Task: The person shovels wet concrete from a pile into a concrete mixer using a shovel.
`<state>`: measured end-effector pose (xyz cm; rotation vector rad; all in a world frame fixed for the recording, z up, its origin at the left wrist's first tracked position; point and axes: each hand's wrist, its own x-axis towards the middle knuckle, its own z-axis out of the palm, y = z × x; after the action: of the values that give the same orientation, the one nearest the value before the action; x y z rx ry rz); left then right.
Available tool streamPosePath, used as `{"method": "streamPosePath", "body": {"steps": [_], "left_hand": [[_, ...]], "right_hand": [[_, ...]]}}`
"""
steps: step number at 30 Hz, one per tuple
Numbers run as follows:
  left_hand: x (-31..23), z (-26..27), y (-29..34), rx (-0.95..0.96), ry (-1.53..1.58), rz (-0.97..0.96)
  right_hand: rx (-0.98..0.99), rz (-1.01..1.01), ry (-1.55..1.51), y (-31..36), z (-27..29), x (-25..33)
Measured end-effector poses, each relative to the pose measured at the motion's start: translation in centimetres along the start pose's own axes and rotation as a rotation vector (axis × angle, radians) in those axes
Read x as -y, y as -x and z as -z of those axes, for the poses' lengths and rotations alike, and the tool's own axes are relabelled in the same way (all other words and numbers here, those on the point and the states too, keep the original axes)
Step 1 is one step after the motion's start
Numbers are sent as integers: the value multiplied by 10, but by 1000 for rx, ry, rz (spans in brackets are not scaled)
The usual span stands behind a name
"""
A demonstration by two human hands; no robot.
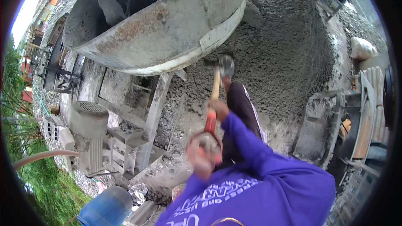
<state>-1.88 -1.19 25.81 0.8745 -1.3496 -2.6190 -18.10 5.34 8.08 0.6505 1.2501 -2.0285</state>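
Tool [216, 87]: lies near the centre of the view, wooden shaft running toward 12 o'clock, red grip toward 6; blurred along the lower part.
Tool head [210, 63]: dark, set crosswise at the 12 o'clock end, just beside a grey shoe [227, 66]; cannot tell whether touching it.
Right hand [218, 111]: fingers clenched around the shaft near the top of the red grip, further toward 12 o'clock than the left hand [202, 152].
Lower grip: held in the left hand, fingers folded around the red end; much blurred, exact finger placing impossible to tell.
Purple shirt [280, 188]: fills the view around 5 o'clock, long sleeves reaching to both hands.
Dark trouser leg [242, 102]: stretched toward 12 o'clock, pale stripe down the side.
Metal tub [167, 27]: wide, rust-stained, raised on a steel stand [155, 113] at 11 o'clock.
Motor [88, 119]: grey and dusty, near 9 o'clock.
Wet grey mix [289, 33]: spread thickly over the ground at 2 o'clock.
White sack [363, 48]: resting between 2 and 3 o'clock.
Blue barrel [104, 207]: partly visible between 7 and 8 o'clock.
Greenery [46, 171]: at 8 o'clock.
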Motion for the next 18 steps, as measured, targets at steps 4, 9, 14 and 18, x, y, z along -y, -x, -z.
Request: {"method": "streamPosePath", "body": {"steps": [4, 9, 14, 18], "left_hand": [[47, -26, -18, 87, 133, -40], [93, 23, 1, -392, 401, 321], [164, 40, -3, -799, 54, 50], [290, 168, 20, -1155, -138, 306]], "right_hand": [[-35, -176, -102, -34, 39, 1], [-254, -12, 303, -17, 48, -25], [-322, -1, 612, -60, 87, -69], [-237, -282, 867, -106, 113, -108]]}}
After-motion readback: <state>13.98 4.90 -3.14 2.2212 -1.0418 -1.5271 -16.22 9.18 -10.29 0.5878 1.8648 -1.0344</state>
